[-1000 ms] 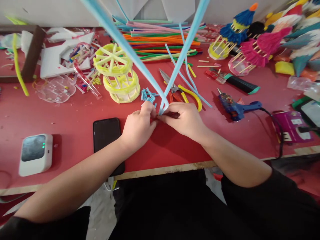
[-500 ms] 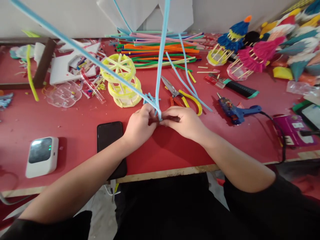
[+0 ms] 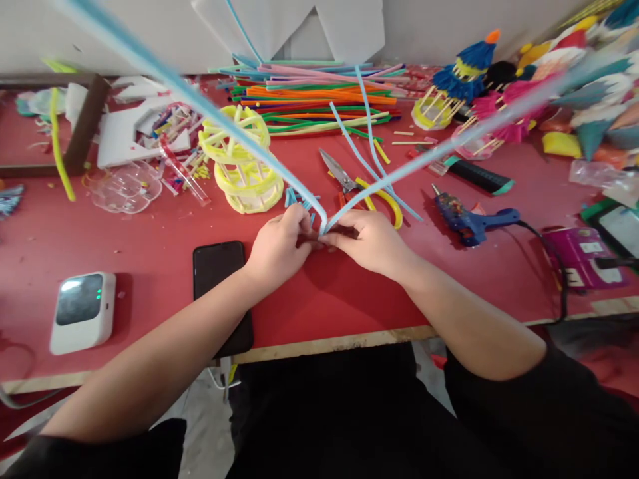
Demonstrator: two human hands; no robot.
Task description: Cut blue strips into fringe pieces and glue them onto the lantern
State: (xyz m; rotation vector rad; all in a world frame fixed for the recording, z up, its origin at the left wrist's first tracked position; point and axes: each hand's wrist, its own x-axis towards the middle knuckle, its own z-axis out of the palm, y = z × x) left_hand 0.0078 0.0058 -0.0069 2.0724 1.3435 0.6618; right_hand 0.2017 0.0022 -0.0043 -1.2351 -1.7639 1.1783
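Phone: laid flat at the front edge of the red bench.
Left hand: grip pinched closed, fingertips pressed on the foot of the light-blue stem.
Right hand: grip likewise closed on that foot, just beside the left.
V shape: both lengths are spread upward from the fingertips; whether one bent piece or two is held cannot be told.
Cutters: laid just beyond the right hand.
Yellow frame: stood beyond the left.
Coloured stems: piled at the back.
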